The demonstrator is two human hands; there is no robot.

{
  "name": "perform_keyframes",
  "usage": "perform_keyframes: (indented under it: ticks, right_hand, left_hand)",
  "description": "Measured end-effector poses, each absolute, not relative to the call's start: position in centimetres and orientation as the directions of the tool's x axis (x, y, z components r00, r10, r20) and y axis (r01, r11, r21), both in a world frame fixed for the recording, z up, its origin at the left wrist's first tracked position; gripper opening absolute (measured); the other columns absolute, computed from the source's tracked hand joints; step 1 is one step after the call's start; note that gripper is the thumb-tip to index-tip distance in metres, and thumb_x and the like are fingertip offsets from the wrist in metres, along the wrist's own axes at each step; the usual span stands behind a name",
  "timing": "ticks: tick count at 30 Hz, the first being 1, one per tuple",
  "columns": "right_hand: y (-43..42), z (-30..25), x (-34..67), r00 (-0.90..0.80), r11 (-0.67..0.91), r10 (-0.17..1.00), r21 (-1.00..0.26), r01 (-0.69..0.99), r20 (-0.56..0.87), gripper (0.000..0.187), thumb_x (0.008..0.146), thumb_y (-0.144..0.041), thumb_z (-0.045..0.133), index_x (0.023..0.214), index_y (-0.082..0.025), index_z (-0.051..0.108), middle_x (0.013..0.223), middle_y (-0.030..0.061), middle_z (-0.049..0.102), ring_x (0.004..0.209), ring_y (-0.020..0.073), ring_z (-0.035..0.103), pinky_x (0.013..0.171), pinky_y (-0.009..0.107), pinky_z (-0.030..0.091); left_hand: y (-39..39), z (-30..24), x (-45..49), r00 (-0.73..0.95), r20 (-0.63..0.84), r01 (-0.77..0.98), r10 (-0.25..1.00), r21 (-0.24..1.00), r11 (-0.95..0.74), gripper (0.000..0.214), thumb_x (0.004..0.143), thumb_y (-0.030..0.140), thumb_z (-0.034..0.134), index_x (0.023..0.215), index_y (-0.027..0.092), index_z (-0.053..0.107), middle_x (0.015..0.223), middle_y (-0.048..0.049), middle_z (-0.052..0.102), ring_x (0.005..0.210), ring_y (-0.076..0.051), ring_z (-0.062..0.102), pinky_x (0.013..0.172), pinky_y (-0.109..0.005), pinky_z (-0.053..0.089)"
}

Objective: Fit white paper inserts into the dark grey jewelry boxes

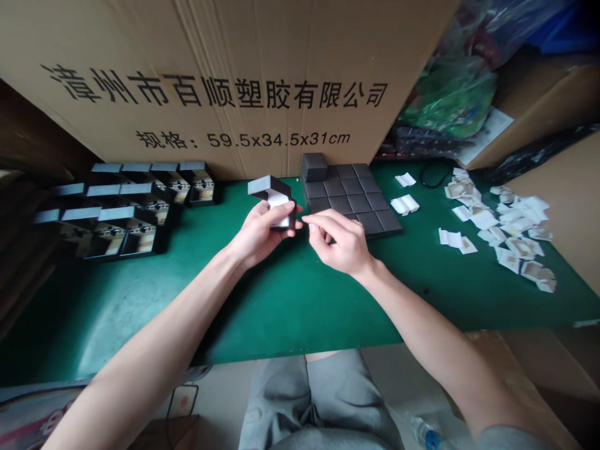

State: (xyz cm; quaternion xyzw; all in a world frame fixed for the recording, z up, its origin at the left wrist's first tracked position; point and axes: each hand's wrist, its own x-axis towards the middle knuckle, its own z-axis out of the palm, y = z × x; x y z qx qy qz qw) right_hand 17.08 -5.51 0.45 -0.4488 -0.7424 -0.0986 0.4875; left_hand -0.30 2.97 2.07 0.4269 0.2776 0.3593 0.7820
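My left hand (257,234) is wrapped round a small black jewelry box (293,215), with its thumb over the front. The box's lid (269,187) stands raised, and a white insert (279,212) shows inside. Just right of the box is my right hand (340,240), apart from it. Its index finger reaches toward the box, the thumb lies close beneath, and the other fingers are curled; nothing shows in its grasp. Behind the right hand, black closed boxes (351,194) lie in a tight block, with one more box (314,167) on top at the far left corner.
Rows of open-lidded black boxes (126,215) stand at the left on the green table (262,306). Folded white inserts (518,225) are scattered at the right, with a few nearer the block. A large cardboard carton (225,50) rises behind; plastic bags (450,100) sit at the back right.
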Motion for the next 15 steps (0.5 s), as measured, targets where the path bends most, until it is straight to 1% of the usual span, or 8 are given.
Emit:
perform_keyframes:
  ticks: [5,7,10,12,15]
  right_hand:
    - [-5.58,0.42,16.95,-0.120,0.588,0.561,-0.292,0.754,0.819,0.019,0.099,-0.012,0.057,0.104,-0.016,0.074,0.093,0.0038,0.079,0.055,0.0055,0.059,0.056,0.020,0.052]
    - [-5.59,0.43,16.93,-0.120,0.592,0.557,-0.292,0.751,0.822,0.018,0.098,-0.012,0.058,0.103,-0.016,0.074,0.094,0.0036,0.079,0.056,0.0053,0.059,0.056,0.020,0.051]
    - [-5.59,0.46,16.93,-0.122,0.589,0.567,-0.297,0.752,0.815,0.019,0.098,-0.011,0.058,0.104,-0.017,0.075,0.092,0.0026,0.078,0.055,0.0052,0.058,0.055,0.020,0.049]
    - [-5.59,0.50,16.93,-0.127,0.585,0.571,-0.293,0.757,0.811,0.020,0.098,-0.011,0.056,0.105,-0.017,0.075,0.090,0.0020,0.077,0.054,0.0054,0.058,0.055,0.020,0.049]
    - [-5.58,0.54,16.93,-0.128,0.576,0.564,-0.278,0.769,0.815,0.020,0.098,-0.012,0.056,0.104,-0.018,0.073,0.086,0.0011,0.076,0.053,0.0055,0.057,0.054,0.020,0.049]
  left_hand:
    - [3.07,1.70,-0.48,0.641,-0.096,-0.304,0.762,0.880,0.366,0.033,0.080,0.037,0.089,0.087,0.008,0.074,0.072,-0.0079,0.073,0.063,-0.011,0.069,0.057,-0.015,0.056]
    - [3.05,1.62,-0.52,0.628,-0.095,-0.310,0.772,0.880,0.360,0.033,0.078,0.035,0.091,0.086,0.008,0.074,0.074,-0.0080,0.073,0.065,-0.011,0.070,0.059,-0.016,0.058]
    - [2.93,1.66,-0.41,0.574,-0.094,-0.348,0.813,0.871,0.346,0.033,0.075,0.031,0.093,0.089,0.009,0.073,0.079,-0.0048,0.073,0.069,-0.012,0.071,0.061,-0.017,0.061]
    - [2.82,1.74,-0.27,0.548,-0.097,-0.368,0.831,0.865,0.343,0.031,0.078,0.030,0.092,0.093,0.011,0.072,0.082,-0.0034,0.074,0.072,-0.012,0.072,0.065,-0.018,0.063]
    - [2.73,1.77,-0.08,0.531,-0.091,-0.404,0.842,0.847,0.347,0.027,0.088,0.035,0.083,0.098,0.014,0.069,0.096,-0.0058,0.077,0.083,-0.014,0.077,0.078,-0.024,0.067]
